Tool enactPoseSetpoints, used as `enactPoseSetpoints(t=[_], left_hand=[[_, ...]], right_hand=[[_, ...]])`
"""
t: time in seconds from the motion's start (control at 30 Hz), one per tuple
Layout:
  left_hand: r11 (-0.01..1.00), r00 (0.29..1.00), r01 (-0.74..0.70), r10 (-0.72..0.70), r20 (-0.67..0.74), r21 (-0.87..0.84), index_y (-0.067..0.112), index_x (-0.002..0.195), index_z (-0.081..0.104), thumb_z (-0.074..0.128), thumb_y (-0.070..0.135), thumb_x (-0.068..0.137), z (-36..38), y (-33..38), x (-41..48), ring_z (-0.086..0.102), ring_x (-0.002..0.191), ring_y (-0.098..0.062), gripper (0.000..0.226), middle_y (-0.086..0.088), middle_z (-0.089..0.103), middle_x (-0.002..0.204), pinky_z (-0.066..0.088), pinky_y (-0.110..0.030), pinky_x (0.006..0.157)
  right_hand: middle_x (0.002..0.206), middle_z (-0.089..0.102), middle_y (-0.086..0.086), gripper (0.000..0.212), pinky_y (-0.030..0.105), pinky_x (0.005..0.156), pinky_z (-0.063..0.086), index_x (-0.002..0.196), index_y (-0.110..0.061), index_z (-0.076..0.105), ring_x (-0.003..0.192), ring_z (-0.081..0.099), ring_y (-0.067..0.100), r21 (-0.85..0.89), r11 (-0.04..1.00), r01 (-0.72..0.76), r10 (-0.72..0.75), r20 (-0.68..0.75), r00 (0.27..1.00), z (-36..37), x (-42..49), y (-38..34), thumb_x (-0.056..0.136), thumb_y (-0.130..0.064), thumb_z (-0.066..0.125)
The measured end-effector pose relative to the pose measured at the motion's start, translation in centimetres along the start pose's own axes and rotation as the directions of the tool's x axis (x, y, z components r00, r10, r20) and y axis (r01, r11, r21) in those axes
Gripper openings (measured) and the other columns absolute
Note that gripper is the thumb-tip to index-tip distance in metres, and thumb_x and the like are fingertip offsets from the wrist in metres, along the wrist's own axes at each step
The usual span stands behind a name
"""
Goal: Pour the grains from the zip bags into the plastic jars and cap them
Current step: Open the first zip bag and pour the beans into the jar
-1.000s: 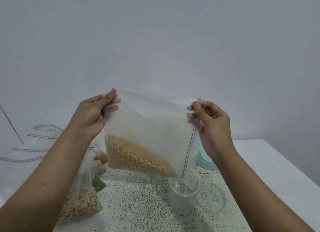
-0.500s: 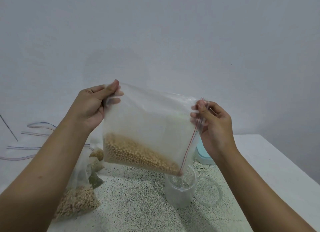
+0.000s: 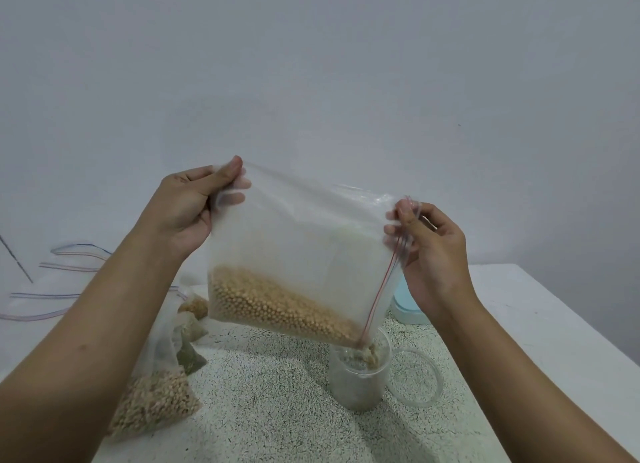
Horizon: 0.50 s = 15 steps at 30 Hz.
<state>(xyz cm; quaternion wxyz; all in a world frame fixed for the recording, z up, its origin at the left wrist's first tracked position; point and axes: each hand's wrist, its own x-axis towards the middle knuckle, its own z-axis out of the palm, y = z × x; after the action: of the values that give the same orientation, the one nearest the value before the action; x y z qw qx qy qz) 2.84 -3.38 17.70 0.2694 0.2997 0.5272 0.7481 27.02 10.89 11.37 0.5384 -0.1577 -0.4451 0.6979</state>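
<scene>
**Grains tipped from a zip bag into a jar**

Head view. A clear zip bag (image 3: 301, 254) was held in the air above a speckled table (image 3: 277, 421). It was tilted so that its lower corner at the zip end hung just over the mouth of an open plastic jar (image 3: 358, 383). The left hand (image 3: 187, 213) was clamped on the upper closed corner, with the thumb in front and the fingers seen through the film behind. The right hand (image 3: 433, 254) pinched the top end of the red zip strip (image 3: 381, 282). The pale round grains (image 3: 273, 306) were gathered along the low edge of the bag, and a few were seen at the jar's mouth. A clear lid (image 3: 417, 379) lay just beside the jar, to its right. A pale blue container (image 3: 405, 306) stood partly hidden behind the right wrist. Further filled bags (image 3: 156, 400) lay at the left, with empty bags (image 3: 69, 254) farther back.

Handling, as judged: the film was thin, limp and probably slippery, so it would be best gripped at the corners and along the stiffer zip strip. The load looked modest but free to run all at once toward the open corner, so a gentle tilt was called for. The jar appeared light and was steadied by nothing, so it could be knocked over by the bag.
</scene>
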Motion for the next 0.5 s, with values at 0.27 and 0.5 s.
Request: enactPoseSetpoints(t=[0.27, 0.5], left_hand=[[1.000, 1.000, 0.002, -0.002, -0.005, -0.006, 0.011, 0.081, 0.079, 0.077, 0.025, 0.075, 0.18, -0.02, 0.02, 0.068, 0.058, -0.007, 0.016, -0.001, 0.077, 0.076, 0.054, -0.011, 0.066], [1.000, 1.000, -0.001, 0.001, 0.004, 0.005, 0.013, 0.069, 0.081, 0.077, 0.025, 0.074, 0.34, 0.22, 0.04, 0.069, 0.060, -0.007, 0.014, -0.001, 0.077, 0.076, 0.055, -0.012, 0.068]], right_hand=[[0.083, 0.067, 0.006, 0.005, 0.022, 0.063, 0.055, 0.089, -0.008, 0.067, 0.065, 0.062, 0.015, -0.002, 1.000, -0.002, 0.002, -0.003, 1.000, -0.09, -0.08, -0.02, 0.093, -0.009, 0.067], [0.082, 0.067, 0.005, 0.004, 0.022, 0.063, 0.054, 0.089, -0.007, 0.066, 0.065, 0.060, 0.014, -0.001, 1.000, 0.001, -0.001, -0.003, 1.000, -0.02, -0.14, -0.10, 0.093, -0.009, 0.067]])
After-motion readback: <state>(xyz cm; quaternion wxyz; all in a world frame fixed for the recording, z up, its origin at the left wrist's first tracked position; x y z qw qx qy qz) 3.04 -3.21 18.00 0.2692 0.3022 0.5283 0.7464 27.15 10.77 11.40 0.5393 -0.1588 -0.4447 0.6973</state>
